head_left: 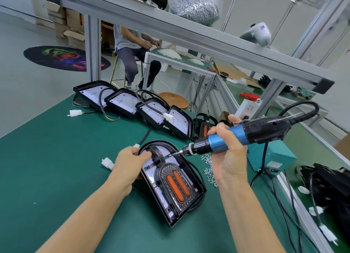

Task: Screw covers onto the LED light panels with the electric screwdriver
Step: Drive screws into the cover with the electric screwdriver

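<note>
Head view, frame centre: your left hand (pixel 130 162) presses curled fingers on the LED light panel (pixel 171 184); right hand (pixel 226 154) grips the electric screwdriver (pixel 233 139). Keep the bit square, seemingly on a screw.

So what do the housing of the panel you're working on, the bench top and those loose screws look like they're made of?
Panel housing: looks like black moulded plastic, semi-gloss, with thin rounded walls that catch soft highlights.
Bench top: seemingly a green rubber or vinyl mat, matte and without glare; which of the two cannot be told.
Loose screws: small, silvery and bright, so likely plated steel.
</note>
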`<state>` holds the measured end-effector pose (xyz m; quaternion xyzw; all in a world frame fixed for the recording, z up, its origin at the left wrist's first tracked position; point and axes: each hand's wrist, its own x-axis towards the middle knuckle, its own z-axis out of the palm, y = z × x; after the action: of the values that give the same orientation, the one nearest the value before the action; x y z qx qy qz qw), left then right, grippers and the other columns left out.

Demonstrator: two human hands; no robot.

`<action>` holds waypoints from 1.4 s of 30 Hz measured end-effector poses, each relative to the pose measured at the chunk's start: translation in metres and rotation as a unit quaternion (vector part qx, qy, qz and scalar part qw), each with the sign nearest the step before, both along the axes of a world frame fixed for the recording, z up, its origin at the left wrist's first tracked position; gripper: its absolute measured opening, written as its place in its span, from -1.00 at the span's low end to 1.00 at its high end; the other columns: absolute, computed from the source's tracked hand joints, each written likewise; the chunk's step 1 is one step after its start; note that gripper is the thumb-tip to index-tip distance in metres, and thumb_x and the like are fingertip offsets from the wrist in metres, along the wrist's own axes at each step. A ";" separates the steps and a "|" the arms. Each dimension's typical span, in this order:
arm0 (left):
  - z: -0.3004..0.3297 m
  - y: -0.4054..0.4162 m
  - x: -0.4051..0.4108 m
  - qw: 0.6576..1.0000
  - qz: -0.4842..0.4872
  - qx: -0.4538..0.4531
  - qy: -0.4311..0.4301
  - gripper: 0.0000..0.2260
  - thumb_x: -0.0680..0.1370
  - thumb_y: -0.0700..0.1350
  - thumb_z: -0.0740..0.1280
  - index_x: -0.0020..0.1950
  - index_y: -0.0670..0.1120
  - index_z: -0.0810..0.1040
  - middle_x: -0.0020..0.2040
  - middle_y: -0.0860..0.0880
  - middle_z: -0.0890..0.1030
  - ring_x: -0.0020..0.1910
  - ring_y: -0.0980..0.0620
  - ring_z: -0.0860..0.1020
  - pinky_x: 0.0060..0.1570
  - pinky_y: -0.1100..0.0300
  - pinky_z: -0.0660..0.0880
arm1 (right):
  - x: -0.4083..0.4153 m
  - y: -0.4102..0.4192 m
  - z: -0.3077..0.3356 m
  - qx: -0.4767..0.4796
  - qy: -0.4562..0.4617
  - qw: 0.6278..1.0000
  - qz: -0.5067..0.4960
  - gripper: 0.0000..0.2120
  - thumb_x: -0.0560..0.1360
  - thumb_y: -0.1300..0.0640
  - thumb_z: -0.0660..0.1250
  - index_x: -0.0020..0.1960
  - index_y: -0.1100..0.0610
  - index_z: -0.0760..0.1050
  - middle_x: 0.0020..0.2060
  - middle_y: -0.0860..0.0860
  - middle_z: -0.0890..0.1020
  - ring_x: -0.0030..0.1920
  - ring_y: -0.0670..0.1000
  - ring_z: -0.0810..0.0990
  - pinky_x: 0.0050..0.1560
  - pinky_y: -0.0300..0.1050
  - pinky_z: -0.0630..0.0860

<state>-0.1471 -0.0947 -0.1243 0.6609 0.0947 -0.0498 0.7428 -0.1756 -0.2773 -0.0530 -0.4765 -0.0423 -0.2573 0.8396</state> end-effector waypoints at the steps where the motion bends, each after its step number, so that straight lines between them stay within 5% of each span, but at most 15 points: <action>1: 0.000 -0.001 0.000 1.000 0.001 -0.002 0.000 -0.89 0.51 -0.24 0.36 -0.22 -0.16 0.54 -0.27 -0.16 0.59 -0.27 -0.08 0.51 -0.18 0.05 0.44 | 0.000 0.000 0.000 -0.001 0.000 1.000 -0.001 -0.62 0.32 0.35 0.36 0.07 0.05 0.46 -0.36 -0.03 0.48 -0.22 0.04 0.48 0.03 -0.10 0.50; 11: -0.007 -0.005 0.003 1.000 -0.004 -0.018 0.024 -0.87 0.51 -0.20 0.36 0.03 -0.17 0.49 0.01 -0.21 0.61 0.01 -0.22 0.57 0.08 -0.10 0.48 | 0.002 0.005 -0.001 -0.058 -0.014 0.998 0.013 -0.63 0.34 0.36 0.35 0.06 0.05 0.46 -0.35 -0.02 0.52 -0.21 0.02 0.49 -0.03 -0.16 0.49; 17: -0.010 -0.004 0.001 0.998 -0.006 -0.059 0.036 -0.88 0.51 -0.25 0.33 0.03 -0.16 0.46 -0.06 -0.17 0.62 -0.18 -0.10 0.57 -0.11 0.03 0.49 | 0.010 0.008 0.002 -0.057 -0.026 0.997 0.042 -0.58 0.33 0.40 0.35 0.09 0.04 0.42 -0.29 -0.01 0.52 -0.20 0.04 0.46 -0.01 -0.13 0.47; 23: -0.015 -0.003 0.002 0.997 0.003 -0.061 0.051 -0.75 0.52 -0.23 0.32 0.19 -0.22 0.45 0.06 -0.23 0.61 -0.05 -0.18 0.58 0.03 -0.11 0.51 | 0.013 0.010 -0.004 -0.051 -0.012 0.998 0.025 -0.62 0.38 0.44 0.37 -0.06 -0.03 0.48 -0.26 -0.02 0.51 -0.18 0.02 0.47 0.02 -0.05 0.43; 26: -0.017 -0.003 0.003 0.996 0.000 -0.068 0.051 -0.76 0.52 -0.25 0.31 0.18 -0.26 0.46 -0.05 -0.20 0.63 -0.19 -0.11 0.59 -0.18 0.05 0.52 | 0.013 0.012 -0.004 -0.046 -0.010 0.998 0.030 -0.66 0.36 0.40 0.39 -0.09 -0.02 0.45 -0.27 -0.02 0.50 -0.17 0.02 0.46 0.04 -0.06 0.44; 30: -0.018 -0.004 0.003 0.996 0.005 -0.072 0.050 -0.75 0.52 -0.26 0.30 0.19 -0.27 0.46 -0.04 -0.21 0.63 -0.20 -0.11 0.59 -0.19 0.08 0.51 | 0.012 0.013 -0.003 -0.076 -0.018 0.995 0.055 -0.62 0.35 0.39 0.37 -0.23 -0.13 0.51 -0.27 -0.04 0.49 -0.16 0.00 0.46 0.10 -0.02 0.39; 42: -0.016 -0.008 0.004 0.995 0.013 -0.079 0.057 -0.74 0.54 -0.26 0.29 0.21 -0.28 0.44 -0.12 -0.15 0.59 -0.23 -0.09 0.55 -0.18 0.07 0.49 | 0.011 0.008 -0.005 -0.135 -0.046 0.986 0.089 -0.63 0.37 0.41 0.35 -0.15 -0.07 0.45 -0.28 -0.08 0.51 -0.20 -0.08 0.48 -0.07 -0.28 0.50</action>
<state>-0.1428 -0.1024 -0.1408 0.5948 0.1412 -0.0850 0.7868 -0.1645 -0.2694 -0.0576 -0.5676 -0.1576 -0.1950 0.7842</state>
